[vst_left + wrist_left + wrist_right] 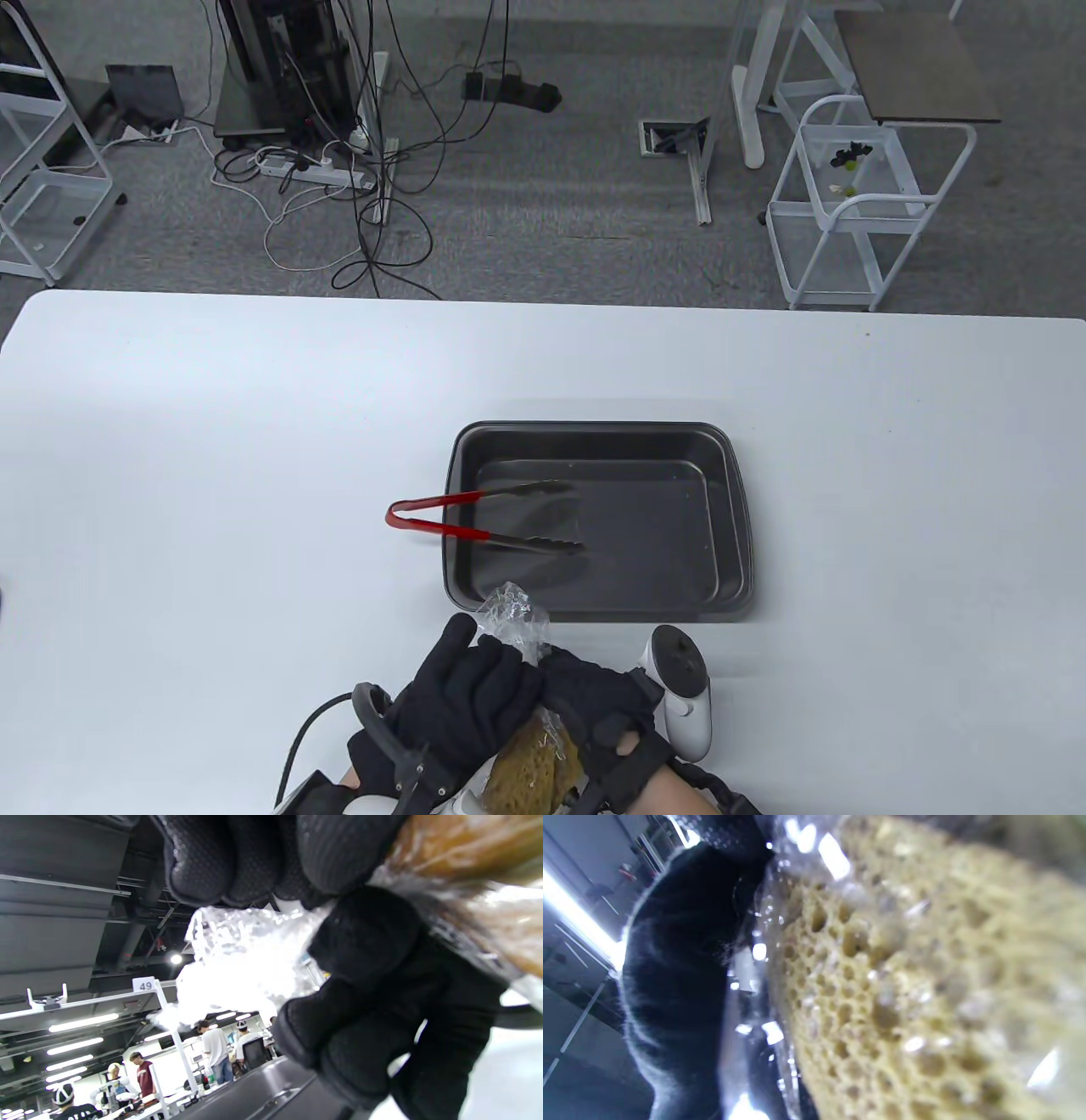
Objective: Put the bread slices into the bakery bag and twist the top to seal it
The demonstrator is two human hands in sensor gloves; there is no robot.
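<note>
The bakery bag (513,615) is clear, crinkled plastic film. Its gathered top stands up as a ruffled tuft above the two gloved hands. Inside it, the bread slices (530,768) are tan and porous, with an open, sponge-like crumb pressed against the film. The bag sits at the near edge of the bench (212,441), just in front of the tray.

The left hand (462,705) wears a black knit glove; its grip is curled round the bag's neck. The right hand (598,700), in the same glove, is also curled round the neck, touching the left hand.

The tray (730,518) is a dark, rectangular metal pan with rounded corners and a raised rim. Tongs (475,519) with red handles and dark serrated tips rest across its left rim, handles overhanging the bench, tips inside the pan.

The bench surface is smooth and white, with open room to the left, right and beyond the tray. Beyond the far edge lies grey carpet with cables, a power strip (318,170) and a white wire cart (857,212).
</note>
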